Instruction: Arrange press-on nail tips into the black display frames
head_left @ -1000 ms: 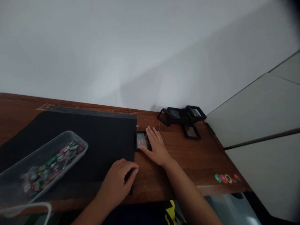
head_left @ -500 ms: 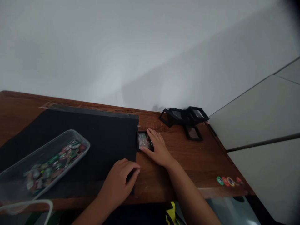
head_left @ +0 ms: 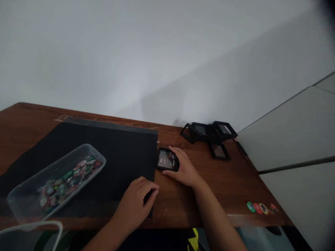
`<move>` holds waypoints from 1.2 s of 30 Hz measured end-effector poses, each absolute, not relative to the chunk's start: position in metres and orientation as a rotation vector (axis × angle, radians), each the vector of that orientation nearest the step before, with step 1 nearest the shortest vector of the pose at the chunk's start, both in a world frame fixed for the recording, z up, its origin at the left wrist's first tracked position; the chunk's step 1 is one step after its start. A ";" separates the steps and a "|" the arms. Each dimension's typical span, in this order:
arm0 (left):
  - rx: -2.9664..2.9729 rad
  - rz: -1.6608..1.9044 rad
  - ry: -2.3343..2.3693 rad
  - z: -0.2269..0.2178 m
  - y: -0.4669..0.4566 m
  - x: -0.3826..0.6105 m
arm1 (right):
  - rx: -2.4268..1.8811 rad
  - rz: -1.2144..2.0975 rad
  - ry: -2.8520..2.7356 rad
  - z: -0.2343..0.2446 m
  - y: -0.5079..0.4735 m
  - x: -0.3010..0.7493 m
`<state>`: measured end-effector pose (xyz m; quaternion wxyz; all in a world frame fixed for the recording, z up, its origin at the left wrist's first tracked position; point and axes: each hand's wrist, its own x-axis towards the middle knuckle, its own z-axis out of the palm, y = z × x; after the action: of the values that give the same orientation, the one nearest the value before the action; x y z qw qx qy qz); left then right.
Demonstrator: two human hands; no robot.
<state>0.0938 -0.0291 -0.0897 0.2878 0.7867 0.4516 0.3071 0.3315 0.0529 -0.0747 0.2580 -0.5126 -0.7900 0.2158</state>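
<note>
My right hand (head_left: pixel 184 169) is closed round the right side of a small black-framed square case (head_left: pixel 167 160) with coloured pieces inside, which lies on the wooden table (head_left: pixel 209 181) just off the right edge of a black mat (head_left: pixel 112 153). My left hand (head_left: pixel 137 204) rests curled at the mat's near right corner, fingers pinching its edge. A clear plastic tray (head_left: pixel 56 179) full of green, red and white tokens sits on the mat at the left.
Three empty black frames (head_left: pixel 210 134) lie in a cluster at the table's back right by the wall. Several round coloured tokens (head_left: pixel 260 208) lie near the front right edge. A white cable loop (head_left: pixel 34 226) shows at bottom left.
My right hand, which lay flat beside the case, has curled round it and the case now looks slightly turned. My left hand has stayed on the mat corner.
</note>
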 end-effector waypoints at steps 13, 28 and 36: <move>2.133 0.828 1.209 -0.092 -0.029 0.093 | -1.339 0.509 -2.078 -0.065 0.050 0.331; 2.200 0.881 1.144 -0.097 -0.028 0.093 | -1.300 0.462 -2.062 -0.060 0.049 0.335; 2.216 0.851 1.156 -0.097 -0.027 0.090 | -1.264 0.240 -1.841 -0.018 0.016 0.382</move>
<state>0.0900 -0.0271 -0.0972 0.2482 0.8131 0.4241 0.3121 0.3821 0.0158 -0.0185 0.4331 -0.5073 -0.7387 0.0964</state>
